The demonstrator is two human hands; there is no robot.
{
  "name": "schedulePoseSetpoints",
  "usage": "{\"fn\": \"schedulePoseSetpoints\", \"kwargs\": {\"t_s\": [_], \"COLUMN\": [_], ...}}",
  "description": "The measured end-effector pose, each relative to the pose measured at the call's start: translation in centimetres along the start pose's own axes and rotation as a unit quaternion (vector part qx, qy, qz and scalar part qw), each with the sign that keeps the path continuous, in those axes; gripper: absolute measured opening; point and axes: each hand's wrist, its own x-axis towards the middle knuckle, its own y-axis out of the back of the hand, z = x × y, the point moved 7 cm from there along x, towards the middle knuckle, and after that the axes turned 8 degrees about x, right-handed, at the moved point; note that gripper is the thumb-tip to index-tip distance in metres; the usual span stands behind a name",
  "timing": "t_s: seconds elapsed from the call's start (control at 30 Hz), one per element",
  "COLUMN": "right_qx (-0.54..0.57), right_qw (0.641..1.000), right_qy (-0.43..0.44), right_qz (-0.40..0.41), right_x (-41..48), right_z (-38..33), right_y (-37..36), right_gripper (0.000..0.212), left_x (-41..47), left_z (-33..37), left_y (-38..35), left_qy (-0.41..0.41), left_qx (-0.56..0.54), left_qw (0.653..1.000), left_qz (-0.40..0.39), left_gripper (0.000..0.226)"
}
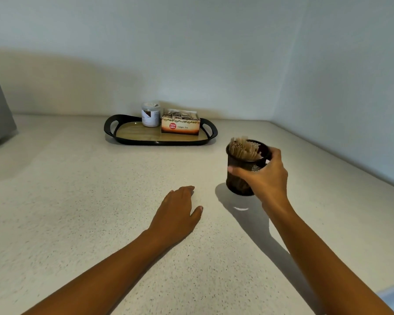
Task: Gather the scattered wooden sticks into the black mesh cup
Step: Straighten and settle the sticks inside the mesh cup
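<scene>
Your right grip (264,176) is curled round the black mesh cup (237,186) at right of centre, thumb on the near wall and fingers over the far rim. Whether the cup stands on the counter (77,201) or hangs just off it cannot be told. Your left grip (178,212) lies spread and relaxed, palm down, at centre frame, holding nothing. The wooden sticks (243,147) stand bunched inside the cup, and none shows loose, so the gathering looks finished. What remains, by my judgement, is to set the cup down upright and let go gently.

Pale walls (191,53) meet in a corner at upper right. On the speckled counter, upper centre, a black-rimmed tray (109,127) carries a tea box (180,127) and a small jar (150,114).
</scene>
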Motion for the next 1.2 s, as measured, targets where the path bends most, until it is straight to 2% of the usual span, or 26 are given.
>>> {"fn": "schedulePoseSetpoints", "kwargs": {"t_s": [0.13, 0.23, 0.27, 0.37, 0.4, 0.47, 0.53, 0.6, 0.67, 0.77, 0.8, 0.9, 0.93, 1.0, 1.07, 1.13, 1.2], "right_qx": [0.005, -0.051, -0.064, -0.087, -0.095, -0.100, -0.160, -0.227, -0.252, -0.245, -0.243, -0.238, -0.226, -0.185, -0.189, -0.207, -0.204], "right_qw": [0.996, 0.998, 0.997, 0.989, 0.987, 0.990, 0.975, 0.946, 0.928, 0.937, 0.938, 0.931, 0.937, 0.960, 0.961, 0.955, 0.962], "right_qy": [-0.033, 0.014, 0.035, 0.079, 0.089, 0.097, 0.152, 0.228, 0.260, 0.249, 0.246, 0.261, 0.252, 0.211, 0.200, 0.212, 0.182], "right_qz": [-0.085, -0.016, -0.014, -0.089, -0.091, -0.033, 0.007, -0.048, -0.087, -0.019, -0.019, -0.091, -0.085, -0.011, 0.028, -0.006, -0.014], "right_x": [-0.2, 0.6, 0.5, -0.7, -0.7, -0.1, 0.0, -0.9, -1.2, 0.4, 0.4, -0.7, -0.7, 0.3, 0.4, -0.3, -0.6], "right_z": [0.3, -0.3, -0.5, -0.6, -0.6, -0.9, -1.6, -2.2, -2.6, -3.1, -3.2, -2.8, -2.8, -2.6, -2.8, -2.4, -1.7], "right_y": [-1.8, -1.2, -1.3, -3.2, -3.4, -2.7, -2.3, -3.6, -4.2, -3.1, -3.2, -4.8, -4.9, -3.9, -3.7, -4.8, -5.2], "right_gripper": [0.088, 0.092, 0.093, 0.093, 0.093, 0.095, 0.096, 0.096, 0.096, 0.097, 0.097, 0.097, 0.097, 0.096, 0.096, 0.096, 0.095], "left_x": [0.1, 0.0, 0.0, 0.0, 0.0, -0.1, -0.1, 0.0, 0.0, 0.0, 0.0, 0.1, 0.1, 0.1, -0.1, -0.1, 0.0], "left_z": [0.1, -0.1, 0.0, 0.1, 0.1, 0.2, 0.4, 0.3, 0.3, 0.2, 0.2, 0.2, 0.2, 0.2, 0.3, 0.6, 0.6], "left_y": [0.0, 0.1, 0.1, 0.3, 0.5, 0.8, 1.0, 0.9, 0.7, 0.5, 0.4, 0.4, 0.5, 0.5, 0.5, 0.7, 0.8], "left_qy": [-0.008, 0.000, 0.000, 0.000, 0.005, 0.013, 0.015, 0.007, 0.000, 0.003, 0.004, -0.008, -0.009, -0.001, 0.002, -0.009, -0.004], "left_qx": [0.004, -0.007, -0.010, -0.033, -0.050, -0.076, -0.086, -0.093, -0.082, -0.060, -0.055, -0.053, -0.049, -0.042, -0.042, -0.052, -0.058], "left_qw": [1.000, 1.000, 1.000, 0.999, 0.999, 0.997, 0.996, 0.996, 0.997, 0.998, 0.998, 0.998, 0.999, 0.999, 0.999, 0.999, 0.998], "left_qz": [0.009, 0.006, 0.004, 0.005, 0.002, -0.002, 0.001, 0.003, 0.000, -0.009, -0.010, 0.012, 0.015, 0.004, -0.001, 0.012, 0.018], "left_gripper": [0.060, 0.061, 0.062, 0.074, 0.080, 0.088, 0.091, 0.092, 0.092, 0.091, 0.090, 0.087, 0.086, 0.085, 0.084, 0.081, 0.080]}}
